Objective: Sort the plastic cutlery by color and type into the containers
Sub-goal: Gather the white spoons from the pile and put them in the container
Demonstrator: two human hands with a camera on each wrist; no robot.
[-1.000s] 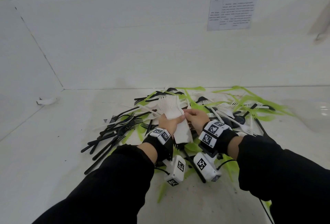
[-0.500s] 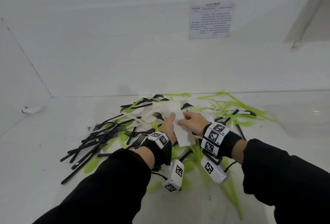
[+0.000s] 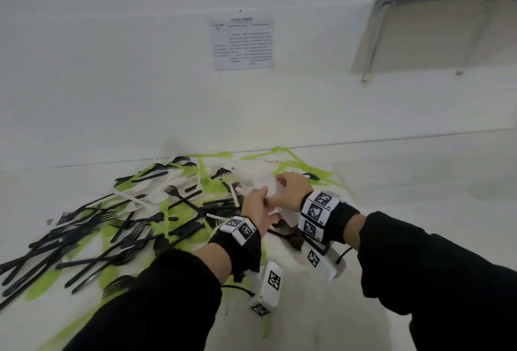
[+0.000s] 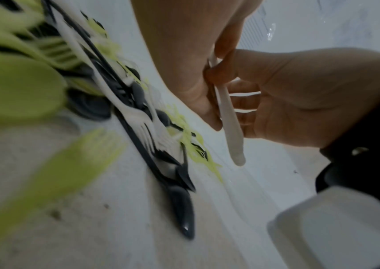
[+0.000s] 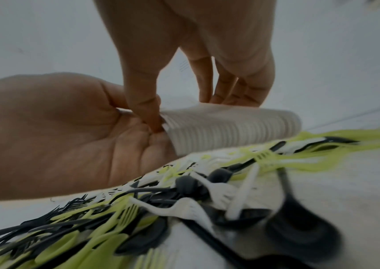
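A stack of white plastic forks (image 3: 275, 192) is held above the right part of the cutlery pile. My left hand (image 3: 258, 199) grips it from the left and my right hand (image 3: 289, 188) from the right. In the left wrist view the stack (image 4: 229, 118) shows edge-on, between my left hand (image 4: 191, 54) and my right hand (image 4: 299, 94). The right wrist view shows its layered handle ends (image 5: 230, 127), with my right thumb and fingers (image 5: 207, 81) on top and my left palm (image 5: 57, 127) beside them. Mixed black forks (image 3: 84, 233), green pieces (image 3: 42, 283) and white pieces (image 3: 145, 196) lie below.
The pile spreads over a white surface (image 3: 419, 182) that meets a white wall. A printed sheet (image 3: 242, 42) hangs on that wall, and a grey panel (image 3: 433, 31) is at the upper right. Black spoons (image 5: 299, 227) lie close under my hands.
Both hands have carried the white stack to the right and farther back over the pile. The head view has swung, so the pile now sits lower left.
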